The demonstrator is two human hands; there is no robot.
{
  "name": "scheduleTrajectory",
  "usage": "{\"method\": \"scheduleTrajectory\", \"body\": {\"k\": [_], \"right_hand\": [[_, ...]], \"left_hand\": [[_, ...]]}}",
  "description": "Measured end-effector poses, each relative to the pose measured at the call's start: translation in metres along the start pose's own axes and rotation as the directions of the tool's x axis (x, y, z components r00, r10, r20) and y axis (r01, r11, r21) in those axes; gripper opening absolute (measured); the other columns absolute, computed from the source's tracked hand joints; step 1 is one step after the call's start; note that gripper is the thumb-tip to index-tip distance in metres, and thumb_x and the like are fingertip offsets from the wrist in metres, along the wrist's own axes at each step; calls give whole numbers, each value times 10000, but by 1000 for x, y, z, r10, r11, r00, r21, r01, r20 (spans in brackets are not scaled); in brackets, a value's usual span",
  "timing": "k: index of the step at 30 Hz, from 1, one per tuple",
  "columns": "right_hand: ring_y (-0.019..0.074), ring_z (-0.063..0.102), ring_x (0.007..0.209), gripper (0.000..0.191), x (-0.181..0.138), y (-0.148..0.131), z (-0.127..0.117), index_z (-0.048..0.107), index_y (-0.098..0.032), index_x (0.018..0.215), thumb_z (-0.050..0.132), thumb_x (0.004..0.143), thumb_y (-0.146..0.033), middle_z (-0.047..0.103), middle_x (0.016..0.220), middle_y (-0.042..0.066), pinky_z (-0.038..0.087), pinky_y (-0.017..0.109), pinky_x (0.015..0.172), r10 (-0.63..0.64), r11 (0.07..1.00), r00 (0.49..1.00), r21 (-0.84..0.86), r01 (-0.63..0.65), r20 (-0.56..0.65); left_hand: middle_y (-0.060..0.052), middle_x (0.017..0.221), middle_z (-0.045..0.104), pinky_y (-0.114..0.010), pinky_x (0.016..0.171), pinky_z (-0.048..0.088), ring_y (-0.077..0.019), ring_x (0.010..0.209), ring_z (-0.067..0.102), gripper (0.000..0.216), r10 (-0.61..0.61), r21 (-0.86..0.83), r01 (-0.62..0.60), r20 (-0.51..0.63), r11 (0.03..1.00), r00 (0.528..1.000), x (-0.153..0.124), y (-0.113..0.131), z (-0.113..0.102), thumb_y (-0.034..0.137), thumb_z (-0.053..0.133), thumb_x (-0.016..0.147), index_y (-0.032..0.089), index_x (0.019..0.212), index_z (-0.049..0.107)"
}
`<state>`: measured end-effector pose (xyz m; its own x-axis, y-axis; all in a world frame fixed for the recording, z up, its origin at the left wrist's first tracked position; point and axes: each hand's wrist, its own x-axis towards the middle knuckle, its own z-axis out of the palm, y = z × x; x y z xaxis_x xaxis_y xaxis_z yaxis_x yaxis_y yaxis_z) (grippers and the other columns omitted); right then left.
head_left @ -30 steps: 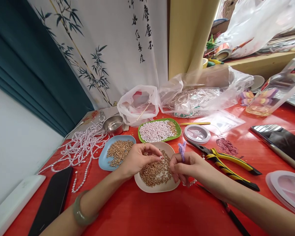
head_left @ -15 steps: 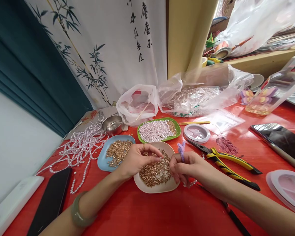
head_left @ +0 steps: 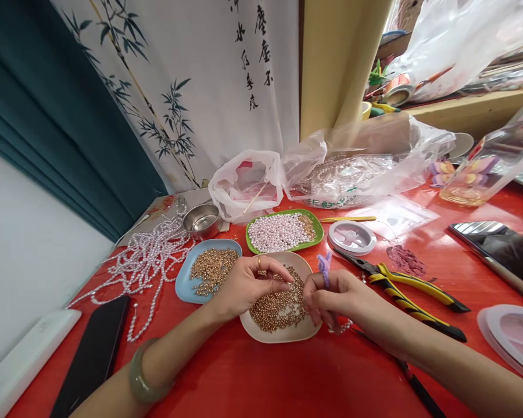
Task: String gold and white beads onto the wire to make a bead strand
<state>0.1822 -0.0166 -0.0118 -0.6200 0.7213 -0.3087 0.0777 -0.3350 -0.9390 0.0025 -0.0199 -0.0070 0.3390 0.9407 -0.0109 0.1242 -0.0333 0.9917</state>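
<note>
Over the cream plate (head_left: pixel 258 333) of gold beads (head_left: pixel 270 310), my left hand (head_left: pixel 255 284) pinches a small pale bead (head_left: pixel 291 285) between thumb and forefinger. My right hand (head_left: pixel 333 296) is closed just to its right, its fingers curled at the plate's edge. From under that hand a short strand of beads (head_left: pixel 342 328) comes out, and its fingers are shut on it; the rest of the strand is hidden. A purple fuzzy ring (head_left: pixel 325 268) sits on a right finger. The fingertips of both hands are a small gap apart.
Behind stand a blue plate (head_left: pixel 183 285) of gold beads, a green tray (head_left: pixel 320 232) of pearl beads and a metal bowl (head_left: pixel 203 222). Pearl strands (head_left: pixel 157 249) lie left. Right are yellow-black pliers (head_left: pixel 418 290), a wire spool (head_left: pixel 352 238), a phone (head_left: pixel 497 249) and a slim black tool (head_left: pixel 418 392).
The whole view has shifted slightly, so things sit a little further right. Both hands keep nearly the same pose over the plate, the left still pinching the bead.
</note>
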Motion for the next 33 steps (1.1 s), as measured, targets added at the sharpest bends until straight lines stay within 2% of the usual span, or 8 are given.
{"method": "scheduleTrajectory", "body": {"k": [5, 11, 17, 21, 24, 27, 30, 33], "right_hand": [[36, 388, 335, 68, -1, 2, -1, 522, -155, 554, 490, 613, -171, 555, 477, -17, 275, 170, 348, -30, 1000, 999, -11, 30, -15], [30, 360, 338, 140, 0, 1, -1, 533, -153, 595, 564, 665, -271, 570, 539, -4, 218, 188, 349, -47, 998, 999, -39, 46, -18], [53, 364, 418, 229, -3, -1, 1, 578, -143, 667, 599, 683, -371, 589, 593, 17, 271, 211, 419, -66, 994, 998, -86, 65, -12], [64, 379, 442, 242, -5, -3, 0, 589, -149, 741, 617, 683, -383, 562, 586, 0, 265, 213, 426, -51, 996, 998, -70, 50, -21], [77, 427, 496, 212, -7, -7, -2, 592, -152, 755, 619, 701, -355, 526, 574, -19, 307, 214, 472, -100, 994, 995, -45, 100, 5], [105, 492, 600, 176, -10, -12, -5, 604, -151, 746, 633, 696, -318, 567, 658, 2, 362, 232, 562, -144, 988, 989, -56, 147, 42], [99, 484, 591, 136, -14, -16, -9, 620, -151, 716, 625, 708, -287, 552, 631, -13, 365, 232, 569, -195, 973, 979, -115, 201, 57], [94, 485, 595, 115, -19, -23, -12, 616, -157, 689, 618, 718, -268, 554, 626, -18, 367, 228, 575, -269, 953, 963, -145, 267, 2]], "left_hand": [[1, 700, 629, -220, 639, 428, -97, 662, 550, 115, -66, -74, 65, -17, 995, 998, -1, -1, 1, 150, 694, 592, 160, 696, 645], [1, 677, 620, -222, 626, 421, -93, 637, 536, 105, -59, -140, 58, 3, 988, 998, 0, -3, 1, 147, 699, 584, 154, 672, 643], [-8, 667, 615, -237, 629, 420, -110, 653, 541, 41, -33, -107, 39, 57, 994, 998, -2, 4, 6, 171, 674, 614, 163, 650, 657], [-7, 656, 592, -250, 635, 405, -115, 656, 520, 39, 6, -51, -5, 27, 999, 1000, -5, 10, 9, 198, 634, 661, 189, 654, 671], [-8, 657, 547, -258, 624, 389, -122, 655, 483, 48, 63, 47, -62, -6, 997, 998, -7, 14, 9, 231, 641, 661, 211, 668, 684], [-7, 644, 519, -261, 610, 386, -126, 649, 470, 58, 96, 83, -95, -10, 992, 995, -8, 20, 11, 252, 643, 667, 228, 692, 690], [-8, 685, 544, -261, 643, 402, -127, 686, 497, 68, 106, 66, -105, -11, 992, 994, -7, 26, 15, 251, 628, 690, 223, 722, 682], [-21, 839, 600, -265, 739, 417, -133, 800, 539, 120, 65, -40, -67, -60, 997, 996, -3, 27, 22, 227, 572, 741, 203, 838, 637]]}}
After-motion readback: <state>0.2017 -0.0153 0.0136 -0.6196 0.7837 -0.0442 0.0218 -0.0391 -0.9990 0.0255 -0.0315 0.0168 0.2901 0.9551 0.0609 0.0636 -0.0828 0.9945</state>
